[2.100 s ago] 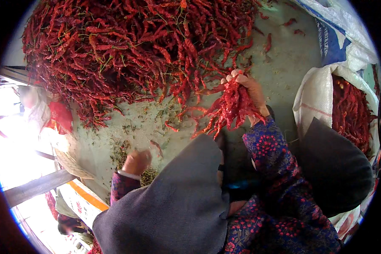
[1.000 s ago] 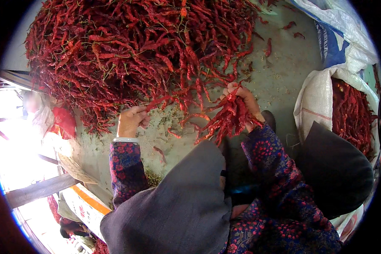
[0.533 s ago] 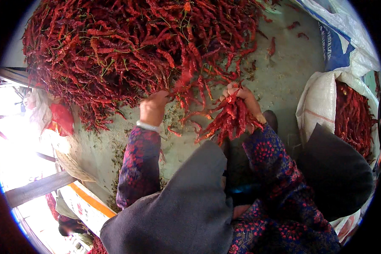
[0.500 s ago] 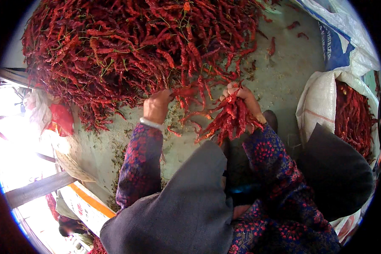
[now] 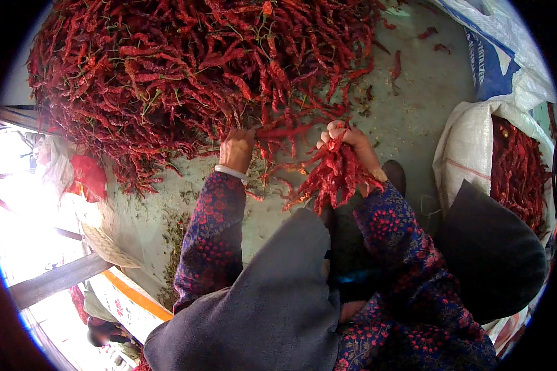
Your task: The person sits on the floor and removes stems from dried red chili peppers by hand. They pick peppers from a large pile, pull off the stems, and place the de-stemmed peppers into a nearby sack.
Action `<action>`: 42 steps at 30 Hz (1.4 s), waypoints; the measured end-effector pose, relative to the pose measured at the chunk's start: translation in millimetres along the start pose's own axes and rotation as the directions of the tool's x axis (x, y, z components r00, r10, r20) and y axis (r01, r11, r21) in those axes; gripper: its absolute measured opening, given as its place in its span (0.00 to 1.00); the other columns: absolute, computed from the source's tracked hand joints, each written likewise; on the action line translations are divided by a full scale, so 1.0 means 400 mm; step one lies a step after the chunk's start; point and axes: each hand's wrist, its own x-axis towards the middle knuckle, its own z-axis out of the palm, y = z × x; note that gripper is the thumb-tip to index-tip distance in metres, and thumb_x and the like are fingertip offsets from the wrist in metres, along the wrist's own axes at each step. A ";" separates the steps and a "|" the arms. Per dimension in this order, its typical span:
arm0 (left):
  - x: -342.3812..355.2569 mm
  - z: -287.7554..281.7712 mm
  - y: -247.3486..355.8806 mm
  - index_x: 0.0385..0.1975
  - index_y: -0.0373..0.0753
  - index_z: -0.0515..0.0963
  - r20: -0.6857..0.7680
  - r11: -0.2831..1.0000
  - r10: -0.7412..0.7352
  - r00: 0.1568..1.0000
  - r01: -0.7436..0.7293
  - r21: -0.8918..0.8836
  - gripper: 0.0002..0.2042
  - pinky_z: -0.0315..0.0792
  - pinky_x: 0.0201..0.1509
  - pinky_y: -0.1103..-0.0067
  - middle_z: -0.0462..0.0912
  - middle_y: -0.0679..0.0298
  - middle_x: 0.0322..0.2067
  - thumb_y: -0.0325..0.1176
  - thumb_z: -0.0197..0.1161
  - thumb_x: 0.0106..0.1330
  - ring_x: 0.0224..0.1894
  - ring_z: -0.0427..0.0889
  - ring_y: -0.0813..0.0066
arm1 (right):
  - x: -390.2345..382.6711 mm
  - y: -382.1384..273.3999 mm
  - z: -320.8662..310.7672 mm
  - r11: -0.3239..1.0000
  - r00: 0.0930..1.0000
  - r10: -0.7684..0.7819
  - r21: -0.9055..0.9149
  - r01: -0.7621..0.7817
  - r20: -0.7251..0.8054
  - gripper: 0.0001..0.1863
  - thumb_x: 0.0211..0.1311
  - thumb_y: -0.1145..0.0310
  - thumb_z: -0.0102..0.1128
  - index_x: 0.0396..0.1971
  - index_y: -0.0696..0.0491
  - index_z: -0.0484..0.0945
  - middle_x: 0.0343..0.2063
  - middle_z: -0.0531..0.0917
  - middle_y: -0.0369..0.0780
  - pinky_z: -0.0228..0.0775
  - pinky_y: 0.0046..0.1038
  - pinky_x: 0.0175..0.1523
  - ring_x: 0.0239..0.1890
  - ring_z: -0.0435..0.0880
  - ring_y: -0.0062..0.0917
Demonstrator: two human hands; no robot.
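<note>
A large heap of dried red chili peppers spreads across the floor in front of me. My right hand is closed around a bunch of chili peppers, whose tips hang down toward my lap. At the near edge of the heap, my left hand has its fingers curled, with a red chili pepper stretching out from them toward the right hand. The left fingertips are partly hidden behind the back of the hand. A pale bangle circles the left wrist.
To the right stands a white woven sack filled with red chilies. Another white and blue sack lies beyond it. A few loose chilies are scattered on the grey floor. A wooden beam juts in at lower left.
My left hand has shifted slightly right, and the chili by it now stretches straighter toward the right hand. The right hand stays nearly still, holding its bunch.
</note>
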 end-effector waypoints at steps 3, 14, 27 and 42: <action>0.003 0.011 -0.004 0.33 0.43 0.75 0.018 0.996 0.030 0.999 -0.031 0.086 0.12 0.70 0.27 0.72 0.72 0.61 0.24 0.25 0.54 0.47 0.30 0.72 0.63 | 0.001 0.002 -0.001 0.999 0.999 -0.045 -0.007 0.046 0.008 0.04 0.45 0.73 0.52 0.21 0.53 0.66 0.20 0.68 0.33 0.61 0.21 0.38 0.28 0.67 0.20; -0.013 -0.007 -0.046 0.22 0.40 0.75 0.047 0.994 -0.070 0.996 0.073 -0.084 0.05 0.69 0.29 0.75 0.70 0.63 0.23 0.29 0.57 0.44 0.31 0.70 0.66 | 0.013 0.016 -0.029 0.998 0.999 0.008 -0.062 -0.005 0.053 0.06 0.48 0.69 0.52 0.22 0.53 0.67 0.22 0.70 0.36 0.64 0.24 0.38 0.31 0.70 0.24; 0.008 -0.255 0.050 0.25 0.35 0.68 0.651 -0.367 -0.303 0.696 0.545 -0.754 0.07 0.54 0.15 0.84 0.69 0.63 0.17 0.32 0.52 0.56 0.15 0.63 0.78 | -0.007 0.001 -0.012 0.989 0.998 0.054 -0.142 -0.047 0.041 0.06 0.47 0.75 0.49 0.27 0.57 0.69 0.27 0.75 0.39 0.69 0.24 0.35 0.28 0.75 0.22; 0.049 -0.246 0.265 0.33 0.36 0.70 0.816 -0.414 -0.118 0.566 0.719 -0.558 0.08 0.48 0.08 0.89 0.64 0.71 0.10 0.31 0.51 0.57 0.09 0.56 0.87 | -0.015 0.012 0.041 0.914 1.000 -0.003 -0.406 0.008 0.014 0.08 0.44 0.74 0.60 0.26 0.55 0.73 0.24 0.76 0.34 0.68 0.20 0.34 0.26 0.75 0.18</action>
